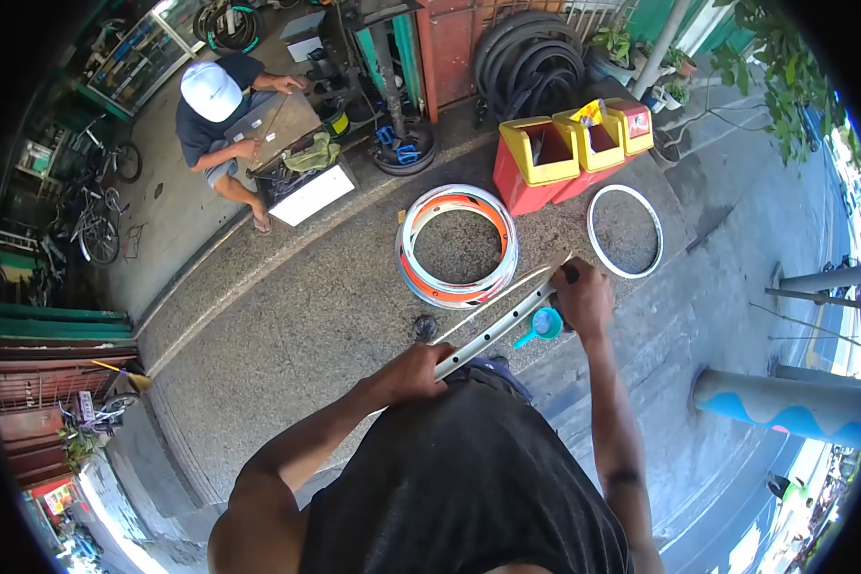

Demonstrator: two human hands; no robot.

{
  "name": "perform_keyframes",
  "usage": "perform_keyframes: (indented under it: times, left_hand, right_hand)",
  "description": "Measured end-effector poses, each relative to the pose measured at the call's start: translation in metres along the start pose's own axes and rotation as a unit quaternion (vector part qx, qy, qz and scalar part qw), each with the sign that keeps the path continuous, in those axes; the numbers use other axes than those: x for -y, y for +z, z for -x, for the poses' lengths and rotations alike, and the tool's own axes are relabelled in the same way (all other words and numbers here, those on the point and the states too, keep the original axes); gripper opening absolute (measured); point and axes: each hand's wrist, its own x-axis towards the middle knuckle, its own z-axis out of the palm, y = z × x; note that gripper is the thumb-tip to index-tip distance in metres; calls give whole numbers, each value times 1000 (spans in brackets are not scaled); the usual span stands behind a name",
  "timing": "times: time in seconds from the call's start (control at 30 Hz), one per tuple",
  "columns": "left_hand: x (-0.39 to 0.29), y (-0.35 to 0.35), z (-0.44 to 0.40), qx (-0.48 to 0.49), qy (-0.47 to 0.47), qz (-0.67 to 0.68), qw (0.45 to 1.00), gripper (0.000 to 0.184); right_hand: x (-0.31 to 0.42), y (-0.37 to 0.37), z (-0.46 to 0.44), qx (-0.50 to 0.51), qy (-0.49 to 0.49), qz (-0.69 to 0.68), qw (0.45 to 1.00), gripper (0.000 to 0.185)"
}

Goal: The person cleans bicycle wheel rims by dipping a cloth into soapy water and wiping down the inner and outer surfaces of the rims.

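Observation:
A silver bicycle rim (493,331) with a row of dark holes is held in front of my body. My left hand (413,374) is closed around its lower left part. At its upper right end, my right hand (585,295) grips the rim together with a small dark thing that I cannot make out. Below the rim, a turquoise dipper (545,323) rests on the ground near my right hand. Beyond the rim lies a stack of white and orange rims (408,251), and a single white rim (657,239) lies to its right.
Red and yellow bins (536,182) stand ahead, with black tires (529,62) behind them. At the upper left, a person in a white cap (210,91) sits by an open box (314,196). A concrete curb runs along the left.

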Motion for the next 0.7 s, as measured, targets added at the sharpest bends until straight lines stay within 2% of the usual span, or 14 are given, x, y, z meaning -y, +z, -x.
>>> perform_keyframes:
  times: [0.1,0.17,0.23,0.3,0.37,0.43,0.53,0.63,0.7]
  left_hand:
    - [3,3,0,-9,3,23,1000,48]
    - [-5,-3,0,17,-40,-11,999,56]
    - [-8,-5,-1,38,-52,-10,998,55]
    - [-7,-7,-1,20,-39,-13,999,54]
    - [-6,-11,-1,53,-33,-16,998,54]
    - [3,-12,-5,64,-19,-30,997,54]
    - [1,-19,3,72,-12,-21,997,55]
    - [-8,-25,5,78,-23,-19,996,57]
    - [-6,-24,7,50,15,21,998,37]
  right_hand:
    - [31,1,31,14,3,-46,999,24]
    - [49,-7,48,39,-25,-49,998,24]
    - [46,-9,57,83,-77,-124,986,23]
    - [40,-18,54,106,-78,-98,987,23]
    - [24,-25,40,138,-40,-57,988,22]
    - [-12,-17,12,93,8,-21,995,23]
    - [-89,10,-35,69,51,-47,995,25]
    - [-133,27,-62,98,10,-130,987,32]
    - [-134,32,-64,84,75,-54,992,34]
